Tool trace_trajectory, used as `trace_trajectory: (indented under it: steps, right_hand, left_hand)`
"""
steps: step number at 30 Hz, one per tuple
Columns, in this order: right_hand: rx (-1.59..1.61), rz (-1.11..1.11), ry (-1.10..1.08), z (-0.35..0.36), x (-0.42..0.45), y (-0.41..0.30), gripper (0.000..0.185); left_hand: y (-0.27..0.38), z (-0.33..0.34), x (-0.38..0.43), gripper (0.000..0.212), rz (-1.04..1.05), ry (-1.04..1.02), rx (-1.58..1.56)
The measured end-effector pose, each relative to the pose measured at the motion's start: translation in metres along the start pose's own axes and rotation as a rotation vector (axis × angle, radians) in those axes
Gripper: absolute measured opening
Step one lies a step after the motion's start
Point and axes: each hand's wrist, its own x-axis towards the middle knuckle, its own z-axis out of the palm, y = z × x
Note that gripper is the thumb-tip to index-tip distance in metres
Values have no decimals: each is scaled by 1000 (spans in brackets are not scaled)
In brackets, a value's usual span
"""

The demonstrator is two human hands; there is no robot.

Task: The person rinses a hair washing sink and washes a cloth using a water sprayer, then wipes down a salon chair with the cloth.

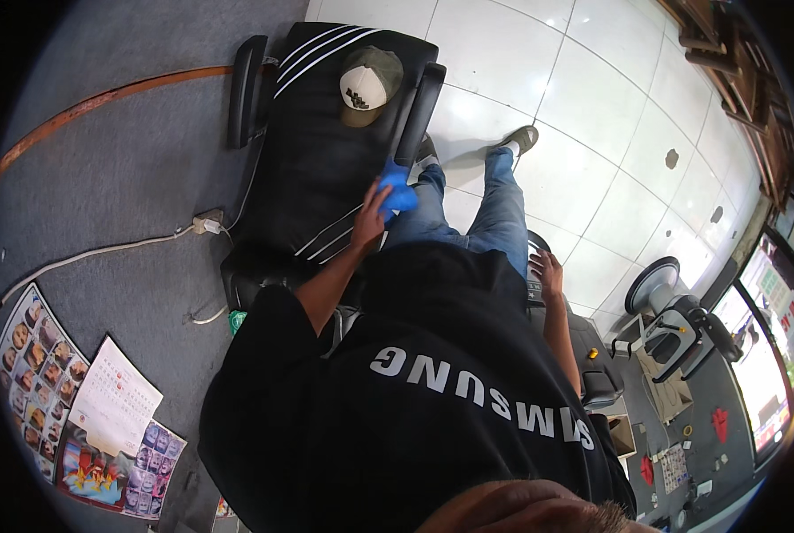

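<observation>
My left hand (pixel 370 220) holds a bunched blue cloth (pixel 398 190), slightly blurred, against the near end of a black padded armrest (pixel 427 106). The armrest belongs to a black upholstered chair (pixel 323 156) with white stripes, left of my legs. A cap (pixel 372 83) with a pale front panel and olive crown and brim lies on that chair. Beside my right thigh, my right hand (pixel 549 272) has its fingers apart and nothing visible in it. Behind it stands another black padded seat (pixel 573 340), with a small yellow object (pixel 593 354) on top.
A white cable runs to a socket box (pixel 208 222) on the grey wall at left, near posters (pixel 40 373). White floor tiles (pixel 577 126) lie around my feet. Wooden furniture (pixel 750 100) stands at upper right; a grey and black machine with a round part (pixel 653 286) stands at right.
</observation>
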Motion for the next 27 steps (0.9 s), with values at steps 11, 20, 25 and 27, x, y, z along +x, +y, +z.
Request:
trace_trajectory:
  steps: [11, 20, 25, 27]
  right_hand:
    - [-89, -47, -8, 12, -2, -28, 43]
    - [-176, -74, 12, 5, -19, -40, 49]
    - [-208, -20, -4, -6, -9, -30, 49]
    - [-203, -10, 8, -5, -9, -27, 48]
  left_hand:
    - [9, 47, 181, 84, -627, 173, -417]
    - [2, 40, 288, 77, -294, 161, -487]
    - [-27, 51, 218, 78, -308, 151, -439]
    - [-33, 54, 184, 78, -330, 138, -431]
